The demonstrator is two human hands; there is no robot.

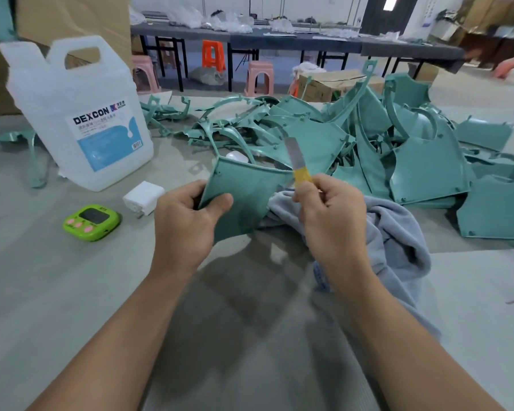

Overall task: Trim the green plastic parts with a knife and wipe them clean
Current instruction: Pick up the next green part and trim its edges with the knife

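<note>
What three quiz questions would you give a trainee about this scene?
1. Short answer: which white thing lies between the jug and the timer?
2. True or false: the right hand holds the knife with its blade pointing down.
3. The left hand grips: A the jug, B a green part, C a brush.
Key: 1 the charger; 2 false, the blade points up; 3 B.
</note>
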